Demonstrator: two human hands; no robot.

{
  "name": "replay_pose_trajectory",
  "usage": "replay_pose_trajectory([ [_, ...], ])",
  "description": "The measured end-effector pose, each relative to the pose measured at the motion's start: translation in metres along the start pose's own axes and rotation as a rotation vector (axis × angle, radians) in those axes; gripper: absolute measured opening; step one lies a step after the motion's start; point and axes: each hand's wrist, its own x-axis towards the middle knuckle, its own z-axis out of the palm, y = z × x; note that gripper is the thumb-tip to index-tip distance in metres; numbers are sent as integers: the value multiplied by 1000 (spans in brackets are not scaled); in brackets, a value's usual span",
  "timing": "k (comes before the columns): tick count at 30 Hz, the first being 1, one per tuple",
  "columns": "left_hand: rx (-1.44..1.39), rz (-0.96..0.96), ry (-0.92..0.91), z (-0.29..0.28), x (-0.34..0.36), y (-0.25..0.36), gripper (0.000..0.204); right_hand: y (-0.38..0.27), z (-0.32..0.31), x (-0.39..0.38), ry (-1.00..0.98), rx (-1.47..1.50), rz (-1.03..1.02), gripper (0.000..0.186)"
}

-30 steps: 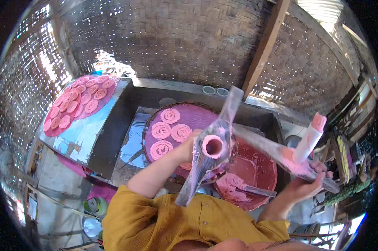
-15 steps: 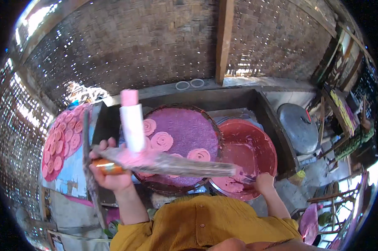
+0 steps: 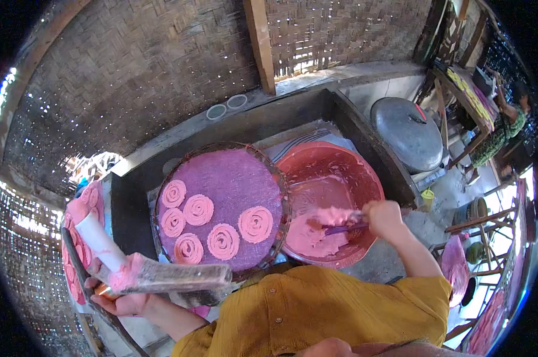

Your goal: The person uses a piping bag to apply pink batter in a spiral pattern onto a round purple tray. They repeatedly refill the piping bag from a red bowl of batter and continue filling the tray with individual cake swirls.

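Note:
At lower left my left hand grips a wooden press whose upright white tube has pink paste at its top. A second wooden piece is beside it. My right hand is closed on a utensil with a pink-coated blade, slightly blurred, over the red basin holding pink paste. Left of the basin, a round purple tray bears several piped pink spirals inside a dark concrete trough.
A large grey lidded pot stands at right; beyond it is a person in green patterned clothing. More pink rounds lie at far left. Two clear rings or lids rest on the ledge. A woven wall runs along the back.
The press has swung left with my left hand and tilted. My right hand has left the press for the basin and raised a paste-covered utensil. The view has shifted.

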Motion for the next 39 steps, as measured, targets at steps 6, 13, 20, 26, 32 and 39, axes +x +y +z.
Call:
replay_pose_trajectory([
  [6, 69, 110, 222, -31, 5, 16, 28, 22, 34, 51, -122, -117, -35, 18],
  [13, 183, 332, 323, -40, -4, 42, 23, 12, 51, 73, -237, -68, -185, 23],
  [20, 155, 226, 228, -38, -15, 52, 25, 0, 53, 70, -267, 29, -232, 31],
  [26, -76, -20, -58, -34, -15, 51, 25, -6, 60, 64, -221, 35, -278, 25],
  [32, 16, 198, 84, -23, -14, 41, 25, -14, 54, 50, -184, 42, -296, 21],
  [39, 30, 104, -130, -7, -11, 48, 29, -1, 26, 26, -251, 150, -277, 26],
])
